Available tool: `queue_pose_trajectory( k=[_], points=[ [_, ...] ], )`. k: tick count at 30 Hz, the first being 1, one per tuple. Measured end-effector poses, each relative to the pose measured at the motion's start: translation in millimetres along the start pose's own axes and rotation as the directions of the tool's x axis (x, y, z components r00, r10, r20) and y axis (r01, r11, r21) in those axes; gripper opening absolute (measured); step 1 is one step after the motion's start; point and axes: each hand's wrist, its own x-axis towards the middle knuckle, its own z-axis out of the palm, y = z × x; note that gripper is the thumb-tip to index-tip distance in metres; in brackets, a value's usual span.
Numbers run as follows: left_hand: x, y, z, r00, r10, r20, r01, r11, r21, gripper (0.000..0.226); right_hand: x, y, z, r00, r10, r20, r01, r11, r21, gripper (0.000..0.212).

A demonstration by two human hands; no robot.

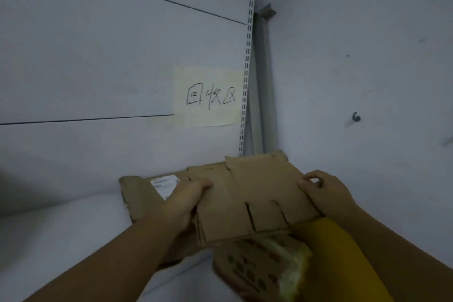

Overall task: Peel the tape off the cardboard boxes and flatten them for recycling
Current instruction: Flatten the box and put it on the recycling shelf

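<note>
A flattened brown cardboard box is held out in front of me, low in the head view, with its flaps toward me. My left hand grips its left edge, thumb on top. My right hand grips its right edge, fingers curled over the far side. Behind it, another flattened cardboard box with a white shipping label leans at the foot of the wall. No tape shows on the held box.
A pale paper sign with handwritten characters is stuck on the grey wall panel. A slotted metal shelf upright runs down the corner. Below the held box are a yellow shape and a patterned brown object, both blurred.
</note>
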Motion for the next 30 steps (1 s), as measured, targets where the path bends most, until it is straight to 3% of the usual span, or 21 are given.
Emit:
queue_pose_trajectory(
  k=[3,5,6,8,9,11,13,14,15,18,22,25,28,30],
  points=[
    [19.4,11.7,-21.0,0.992,0.067,-0.108,-0.070,0.997,-0.027,0.036,38.3,-12.0,34.5,0.994,-0.071,0.086,0.068,0.997,0.032,0.029],
    [36.3,14.5,-30.5,0.983,0.098,-0.152,-0.102,0.995,-0.018,0.052,64.0,-20.4,56.9,0.988,-0.115,0.106,0.114,0.993,0.021,0.035],
    [45.3,12.6,-35.3,0.976,0.115,-0.183,-0.111,0.993,0.034,0.065,76.0,-23.3,67.8,0.984,-0.129,0.120,0.129,0.992,0.006,0.037],
    [58.7,4.7,-45.8,0.944,0.241,-0.226,-0.169,0.940,0.295,0.087,95.5,-26.8,88.9,0.978,-0.130,0.163,0.136,0.990,-0.023,0.041],
    [65.5,-1.9,-50.8,0.920,0.336,-0.201,-0.218,0.866,0.450,0.090,103.2,-26.5,98.9,0.974,-0.130,0.184,0.138,0.990,-0.034,0.040],
    [78.8,-17.8,-58.9,0.894,0.446,-0.055,-0.259,0.611,0.748,0.079,113.6,-23.7,116.4,0.966,-0.149,0.210,0.165,0.985,-0.060,0.035],
    [88.9,-31.0,-61.7,0.913,0.402,0.070,-0.212,0.320,0.924,0.060,119.9,-18.6,130.9,0.947,-0.215,0.237,0.254,0.955,-0.149,0.032],
    [93.3,-35.8,-62.2,0.915,0.395,0.087,-0.196,0.246,0.949,0.054,122.9,-16.6,137.3,0.930,-0.257,0.264,0.312,0.930,-0.194,0.033],
    [96.9,-39.7,-63.2,0.910,0.407,0.080,-0.187,0.231,0.955,0.051,126.1,-14.7,143.7,0.902,-0.311,0.299,0.384,0.895,-0.228,0.034],
    [100.4,-44.9,-64.9,0.852,0.523,-0.013,-0.175,0.308,0.935,0.051,134.2,-16.7,156.3,0.795,-0.456,0.399,0.580,0.766,-0.279,0.034],
    [97.0,-38.3,-63.5,0.822,0.542,-0.174,-0.035,0.353,0.935,0.052,143.2,-23.8,162.2,0.756,-0.480,0.445,0.623,0.736,-0.265,0.041],
    [89.1,-31.8,-55.4,0.830,0.517,-0.210,0.045,0.312,0.949,0.052,139.7,-28.6,156.1,0.743,-0.472,0.475,0.633,0.727,-0.268,0.035],
    [80.0,-21.8,-49.6,0.830,0.511,-0.224,0.120,0.228,0.966,0.057,135.3,-34.5,144.4,0.706,-0.467,0.533,0.634,0.752,-0.180,0.042],
    [71.5,-15.2,-45.2,0.847,0.500,-0.183,0.178,0.059,0.982,0.058,127.0,-47.5,132.2,0.660,-0.395,0.639,0.623,0.763,-0.172,0.050]
  ],
)
